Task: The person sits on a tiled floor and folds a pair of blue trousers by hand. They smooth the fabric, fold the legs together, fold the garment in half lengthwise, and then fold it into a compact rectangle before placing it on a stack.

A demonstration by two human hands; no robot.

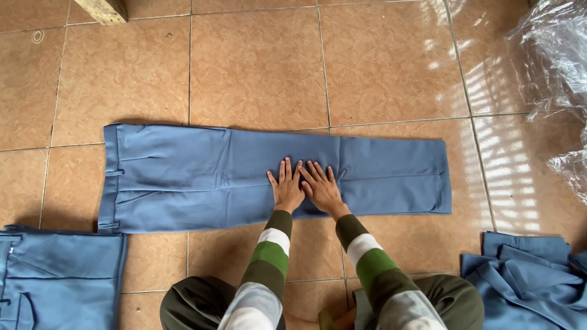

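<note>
A pair of blue trousers [183,177] lies flat on the tiled floor, folded lengthwise, waistband to the left and hem to the right. My left hand [287,187] and my right hand [320,186] press flat on the cloth side by side near the middle of the leg, fingers spread and pointing away from me. Both hands hold nothing. My sleeves are striped green, white and dark olive.
A folded blue garment [58,278] lies at the lower left. A crumpled pile of blue cloth [532,281] sits at the lower right. Clear plastic wrapping [559,67] is at the upper right. A wooden post foot [104,9] stands at the top left. My knees are at the bottom edge.
</note>
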